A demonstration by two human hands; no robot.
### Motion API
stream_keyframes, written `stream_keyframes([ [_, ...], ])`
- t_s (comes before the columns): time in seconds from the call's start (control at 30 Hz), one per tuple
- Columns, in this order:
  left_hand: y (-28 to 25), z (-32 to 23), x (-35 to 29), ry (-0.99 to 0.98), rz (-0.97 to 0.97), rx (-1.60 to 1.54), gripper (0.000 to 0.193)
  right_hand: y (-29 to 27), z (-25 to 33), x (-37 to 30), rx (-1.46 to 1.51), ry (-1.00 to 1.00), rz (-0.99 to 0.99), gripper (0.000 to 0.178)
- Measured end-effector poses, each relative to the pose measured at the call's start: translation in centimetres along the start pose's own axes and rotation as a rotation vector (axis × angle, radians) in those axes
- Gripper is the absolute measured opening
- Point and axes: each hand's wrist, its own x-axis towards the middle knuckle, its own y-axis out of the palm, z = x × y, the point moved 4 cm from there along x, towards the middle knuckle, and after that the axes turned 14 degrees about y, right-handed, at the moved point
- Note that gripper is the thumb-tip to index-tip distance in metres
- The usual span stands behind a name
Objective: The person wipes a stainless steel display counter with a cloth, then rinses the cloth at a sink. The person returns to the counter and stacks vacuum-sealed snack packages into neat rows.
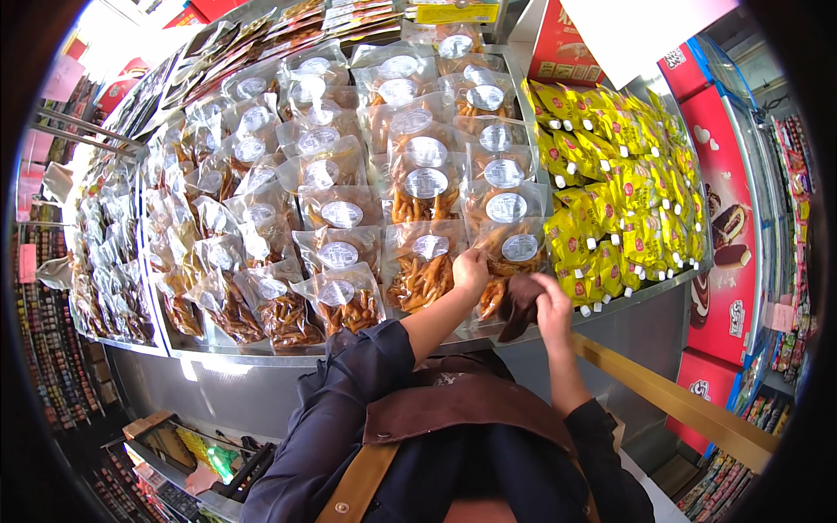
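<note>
My left hand (471, 271) is closed at the upper edge of a clear vacuum bag of orange-brown chicken feet (491, 298) in the front row. Its fingers pinch the plastic corner, partly hidden from view. My right hand (554, 310) grips a dark brown cloth (520, 307), which hangs down over the right side of that bag. Just behind, another bag with a white oval label (520, 247) lies close to both hands. To the left of my left hand sits a fuller bag of chicken feet (422, 277).
Rows of similar clear bags (338, 254) cover the metal display counter (288, 353). Yellow pouches with white caps (643, 183) are stacked at its right. A gold-coloured bar (676, 397) slants near my right forearm. A red freezer (719, 218) stands at the right; a crate (187, 453) is below left.
</note>
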Motion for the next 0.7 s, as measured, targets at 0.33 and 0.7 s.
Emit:
stream_keyframes([
  [0.33,-1.0,2.4,-0.5,-0.036,0.068,-0.270,0.017,6.5,-4.9,-5.5,-0.731,-0.201,0.392,0.031],
  [0.7,-14.7,-1.6,-8.5,0.291,-0.004,0.429,0.022,13.2,6.8,3.4,-0.241,-0.410,0.285,0.036],
])
